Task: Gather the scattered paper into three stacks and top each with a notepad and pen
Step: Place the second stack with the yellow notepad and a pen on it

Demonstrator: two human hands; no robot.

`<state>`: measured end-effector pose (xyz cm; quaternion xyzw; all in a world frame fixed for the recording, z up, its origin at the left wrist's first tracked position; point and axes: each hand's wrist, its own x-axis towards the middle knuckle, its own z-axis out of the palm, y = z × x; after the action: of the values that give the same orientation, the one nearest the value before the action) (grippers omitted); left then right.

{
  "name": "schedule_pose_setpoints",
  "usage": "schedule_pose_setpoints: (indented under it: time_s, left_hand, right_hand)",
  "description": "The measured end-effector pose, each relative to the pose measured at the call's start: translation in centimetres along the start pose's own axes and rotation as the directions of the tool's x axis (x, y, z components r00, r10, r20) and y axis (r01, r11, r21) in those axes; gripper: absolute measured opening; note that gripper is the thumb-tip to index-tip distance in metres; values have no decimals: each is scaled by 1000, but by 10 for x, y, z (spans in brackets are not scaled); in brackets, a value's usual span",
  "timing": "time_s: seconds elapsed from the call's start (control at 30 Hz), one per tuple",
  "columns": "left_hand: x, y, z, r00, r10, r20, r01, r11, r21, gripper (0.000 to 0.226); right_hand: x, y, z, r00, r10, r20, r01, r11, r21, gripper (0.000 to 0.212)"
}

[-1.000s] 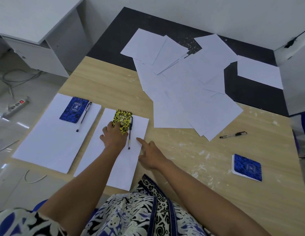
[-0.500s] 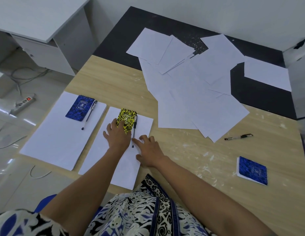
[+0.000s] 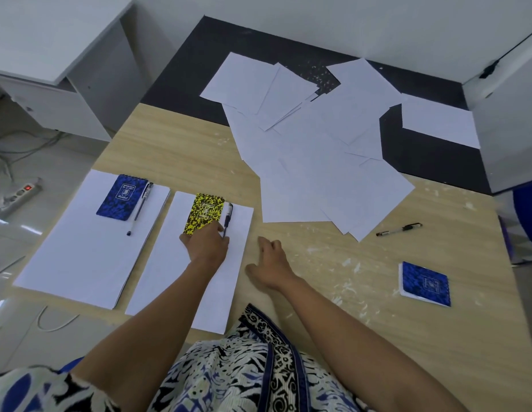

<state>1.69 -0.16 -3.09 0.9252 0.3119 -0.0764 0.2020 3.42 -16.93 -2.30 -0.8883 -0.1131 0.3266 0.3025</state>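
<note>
Two tidy paper stacks lie at the table's left. The left stack (image 3: 77,242) carries a blue notepad (image 3: 122,197) and a pen (image 3: 140,208). On the middle stack (image 3: 175,281) lie a yellow notepad (image 3: 204,213) and a pen (image 3: 228,217). My left hand (image 3: 206,246) rests on this stack, its fingertips touching the notepad's near end and the pen. Just right of the stack, my right hand (image 3: 270,263) lies on the bare wood with relaxed fingers, holding nothing. Scattered sheets (image 3: 318,162) spread across the far middle. A loose pen (image 3: 398,229) and a second blue notepad (image 3: 425,283) lie at the right.
One separate sheet (image 3: 440,126) lies on the black far part of the table (image 3: 175,69). A white desk (image 3: 50,40) stands to the left, with a power strip (image 3: 19,193) and cables on the floor. A white cabinet side (image 3: 508,114) borders the right.
My right hand has drawn off the middle stack's right edge onto the bare wood. My left hand's fingertips have slid from the notepad's near end toward the pen.
</note>
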Motion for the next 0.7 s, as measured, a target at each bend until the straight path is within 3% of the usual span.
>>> schedule_pose_setpoints:
  time_s: [0.23, 0.47, 0.7]
  left_hand:
    - [-1, -5, -3, 1000, -24, 6, 24, 1000, -5, 12]
    - [-2, -6, -4, 1000, -5, -7, 5, 1000, 5, 23]
    - [-2, -8, 2, 999, -33, -2, 33, 999, -11, 13]
  right_hand:
    - [-3, 4, 3, 1000, -11, 18, 12, 1000, -27, 81]
    - [-4, 4, 3, 1000, -8, 20, 8, 1000, -11, 81]
    - [-8, 4, 5, 1000, 2, 9, -2, 1000, 6, 80]
